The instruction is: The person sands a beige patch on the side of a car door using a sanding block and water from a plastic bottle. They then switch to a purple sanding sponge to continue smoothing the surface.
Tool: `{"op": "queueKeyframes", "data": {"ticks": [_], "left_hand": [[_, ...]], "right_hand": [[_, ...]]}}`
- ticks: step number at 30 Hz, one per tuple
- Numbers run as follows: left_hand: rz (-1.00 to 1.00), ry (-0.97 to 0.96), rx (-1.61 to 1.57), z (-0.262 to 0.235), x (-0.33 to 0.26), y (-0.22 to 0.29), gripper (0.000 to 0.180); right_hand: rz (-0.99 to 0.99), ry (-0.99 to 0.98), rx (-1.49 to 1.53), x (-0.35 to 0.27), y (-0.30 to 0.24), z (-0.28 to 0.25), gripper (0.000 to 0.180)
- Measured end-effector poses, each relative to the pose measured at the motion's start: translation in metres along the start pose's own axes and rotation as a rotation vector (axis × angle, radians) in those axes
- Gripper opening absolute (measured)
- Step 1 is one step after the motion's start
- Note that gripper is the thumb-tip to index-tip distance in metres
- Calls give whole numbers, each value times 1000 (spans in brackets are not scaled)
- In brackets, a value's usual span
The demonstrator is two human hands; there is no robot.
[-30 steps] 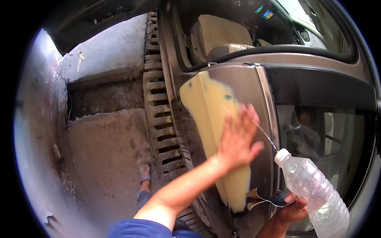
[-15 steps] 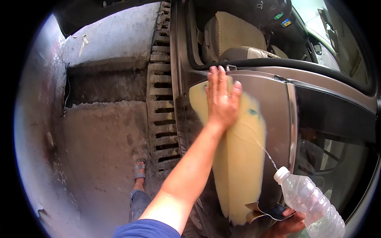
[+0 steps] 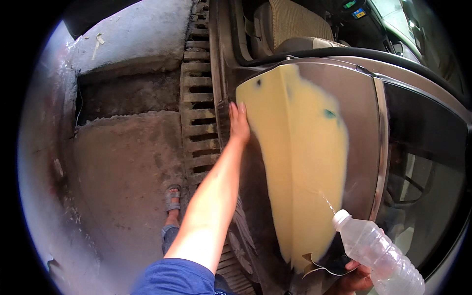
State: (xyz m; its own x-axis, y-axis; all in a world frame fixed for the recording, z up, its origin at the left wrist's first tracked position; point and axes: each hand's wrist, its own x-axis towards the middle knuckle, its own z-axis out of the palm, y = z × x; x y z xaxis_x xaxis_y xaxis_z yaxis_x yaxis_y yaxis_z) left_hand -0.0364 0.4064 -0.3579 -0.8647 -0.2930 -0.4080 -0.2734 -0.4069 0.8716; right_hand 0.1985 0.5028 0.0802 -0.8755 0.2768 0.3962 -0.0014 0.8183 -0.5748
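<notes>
My left hand [image 3: 239, 125] lies with stretched fingers against the brown car door panel [image 3: 361, 142], at the left edge of a yellowish filler patch [image 3: 317, 157]. It holds nothing. My right hand [image 3: 358, 280], at the lower right, is closed around a clear plastic bottle [image 3: 377, 253] with a white cap, partly hidden behind it. A thin stream of water comes from the cap onto the patch. A curled sheet of sandpaper [image 3: 310, 267] sticks out beside the right hand's fingers. A small green spot and a dark dot show on the patch.
Beyond the panel is the car's interior with a beige seat [image 3: 300, 23]. A dark window [image 3: 423, 128] lies to the right. On the left, a slotted concrete drain cover [image 3: 199, 105] runs along the floor, next to a sunken trough [image 3: 130, 93]. My sandalled foot [image 3: 172, 197] stands on the concrete.
My left hand has moved left and down, off the middle of the patch to its left edge. The right hand stays at lower right with the bottle, water still running.
</notes>
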Motion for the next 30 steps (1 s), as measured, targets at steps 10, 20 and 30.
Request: {"op": "queueKeyframes", "data": {"ticks": [10, 20, 30], "left_hand": [[286, -99, 182, 0, -278, 54, 67], [-63, 15, 4, 37, -71, -20, 72], [-117, -3, 121, -10, -250, -125, 63]], "right_hand": [[-237, 114, -87, -26, 12, -15, 38], [370, 139, 80, -72, 9, -82, 28], [-73, -149, -249, -125, 31, -126, 42]]}}
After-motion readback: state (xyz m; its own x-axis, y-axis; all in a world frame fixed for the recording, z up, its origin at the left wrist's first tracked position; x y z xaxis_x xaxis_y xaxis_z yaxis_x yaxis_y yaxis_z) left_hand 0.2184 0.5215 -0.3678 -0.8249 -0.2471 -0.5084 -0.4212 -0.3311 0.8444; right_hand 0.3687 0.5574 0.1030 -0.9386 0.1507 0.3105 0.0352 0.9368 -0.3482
